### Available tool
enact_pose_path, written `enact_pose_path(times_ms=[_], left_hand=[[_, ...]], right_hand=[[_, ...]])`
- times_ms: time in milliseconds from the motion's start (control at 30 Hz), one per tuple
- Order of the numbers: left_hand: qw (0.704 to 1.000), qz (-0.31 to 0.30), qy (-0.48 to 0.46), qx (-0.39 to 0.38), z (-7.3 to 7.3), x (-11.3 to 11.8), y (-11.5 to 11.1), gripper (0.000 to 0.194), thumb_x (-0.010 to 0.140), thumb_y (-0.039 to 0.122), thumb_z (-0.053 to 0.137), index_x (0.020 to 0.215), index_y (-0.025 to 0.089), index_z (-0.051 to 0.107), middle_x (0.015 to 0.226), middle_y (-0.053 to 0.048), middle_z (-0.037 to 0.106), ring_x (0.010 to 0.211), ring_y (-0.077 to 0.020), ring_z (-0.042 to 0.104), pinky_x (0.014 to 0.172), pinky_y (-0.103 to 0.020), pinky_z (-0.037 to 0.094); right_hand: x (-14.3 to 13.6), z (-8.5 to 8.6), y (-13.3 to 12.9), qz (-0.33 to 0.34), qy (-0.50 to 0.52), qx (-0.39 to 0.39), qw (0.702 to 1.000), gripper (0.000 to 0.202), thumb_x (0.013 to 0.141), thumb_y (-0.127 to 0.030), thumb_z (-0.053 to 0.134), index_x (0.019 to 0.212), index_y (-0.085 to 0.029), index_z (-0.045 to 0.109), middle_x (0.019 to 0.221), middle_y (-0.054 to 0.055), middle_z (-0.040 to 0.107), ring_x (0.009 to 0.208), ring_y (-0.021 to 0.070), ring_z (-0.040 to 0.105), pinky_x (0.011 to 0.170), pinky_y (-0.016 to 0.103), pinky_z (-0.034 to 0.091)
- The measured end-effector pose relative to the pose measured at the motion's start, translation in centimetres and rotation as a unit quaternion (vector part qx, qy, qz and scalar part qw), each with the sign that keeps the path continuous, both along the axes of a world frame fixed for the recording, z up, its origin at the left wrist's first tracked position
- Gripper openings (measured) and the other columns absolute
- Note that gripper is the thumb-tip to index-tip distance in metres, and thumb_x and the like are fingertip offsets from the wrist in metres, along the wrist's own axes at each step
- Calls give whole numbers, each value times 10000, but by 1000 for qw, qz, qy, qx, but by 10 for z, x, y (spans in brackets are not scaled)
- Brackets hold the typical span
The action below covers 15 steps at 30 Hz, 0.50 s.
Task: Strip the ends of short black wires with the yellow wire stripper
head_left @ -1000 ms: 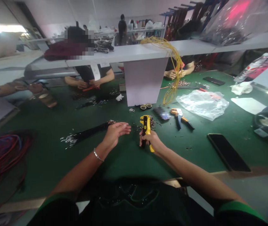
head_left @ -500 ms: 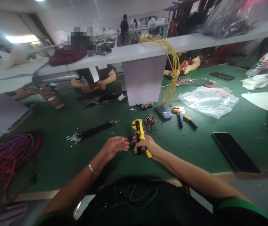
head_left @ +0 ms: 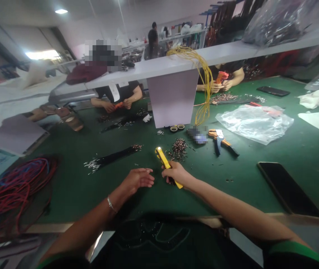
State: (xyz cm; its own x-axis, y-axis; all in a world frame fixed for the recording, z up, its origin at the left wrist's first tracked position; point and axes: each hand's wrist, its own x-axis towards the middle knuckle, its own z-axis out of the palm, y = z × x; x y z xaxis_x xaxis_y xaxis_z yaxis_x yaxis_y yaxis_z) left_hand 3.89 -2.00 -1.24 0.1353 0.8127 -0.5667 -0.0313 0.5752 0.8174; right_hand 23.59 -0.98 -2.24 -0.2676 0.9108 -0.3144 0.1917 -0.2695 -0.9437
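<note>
My right hand (head_left: 177, 175) is wrapped round a yellow and black wire stripper (head_left: 162, 157), its head pointing away from me and to the left. Just left of it, my left hand (head_left: 139, 179) hovers over the table with fingers stretched out and nothing visible in them. Beyond the stripper lies a heap of small dark wire pieces with coppery ends (head_left: 179, 148). A bundle of black wires (head_left: 117, 156) rests ahead of my left hand, silvery at its left end and coppery at its right.
On the green table (head_left: 204, 194) are an orange and blue hand tool (head_left: 220, 140), a phone (head_left: 288, 188), a clear plastic bag (head_left: 256, 123) and red and blue cables (head_left: 21, 186). Yellow wires (head_left: 204, 82) hang from the shelf (head_left: 176, 61). Two people work across the table.
The wire stripper has turned in my right hand, so its yellow edge now faces up. My left hand stays empty beside it. The view has shifted slightly.
</note>
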Motion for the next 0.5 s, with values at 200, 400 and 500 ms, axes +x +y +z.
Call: enact_pose_path(times_ms=[200,400,500], left_hand=[[999,-26,45,9,0,-15,-1,204,661,272,775,759,109,701,654,-125,719,552,-189,675,563,-299,544],[980,-162,52,101,29,-5,-20,171,748,307,683,767,145,736,652,-89,726,571,-165,651,615,-290,519],[939,-296,38,169,52,8,-30,192,801,304,627,886,193,758,786,-65,760,760,-191,681,797,-327,504]], right_hand=[[4,8,6,13,-158,92,983,150,588,-210,659,609,-197,510,527,-40,530,520,132,522,475,225,291],[4,15,-1,123,-416,232,870,261,726,-344,628,921,-170,622,787,86,691,718,240,643,607,294,369],[2,17,-8,174,-476,264,821,310,761,-373,617,963,-138,618,894,151,695,816,289,659,651,320,401]])
